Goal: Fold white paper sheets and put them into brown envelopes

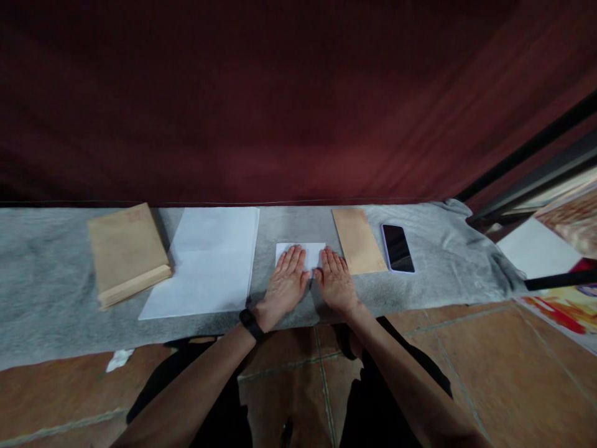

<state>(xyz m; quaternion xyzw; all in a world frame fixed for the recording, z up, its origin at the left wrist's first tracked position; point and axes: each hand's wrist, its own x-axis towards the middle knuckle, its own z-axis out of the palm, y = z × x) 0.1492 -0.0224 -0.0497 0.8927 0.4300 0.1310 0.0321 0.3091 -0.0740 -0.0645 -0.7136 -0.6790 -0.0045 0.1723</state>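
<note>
Paper [314, 254], small and white, lies flat on the grey cloth [443, 246] that covers the desk, straight ahead of the person and between the 2 hands. Left hand [286, 287] and right hand [336, 287] both rest palm down on it, flat and spread rather than gripping, with fingers pointing away from the body and close together. The 2 thumbs point toward each other across a narrow gap near the paper's near edge. A black wristband [252, 325] sits on the left wrist. Just beside the right hand lies 1 brown envelope [360, 242], set at a slant, and near it on the far right is a phone [398, 249] with a dark screen and a pale purple edge. To the left of the left hand, a stack of large white sheets [208, 261] lies on the cloth. A thick pile of brown envelopes [129, 249] is farther left, its near right corner over the left edge of the sheets. Behind the desk hangs a dark red curtain [298, 124]. Below, a crumpled white tissue [120, 359] lies on the brown tiled floor [504, 361].
</note>
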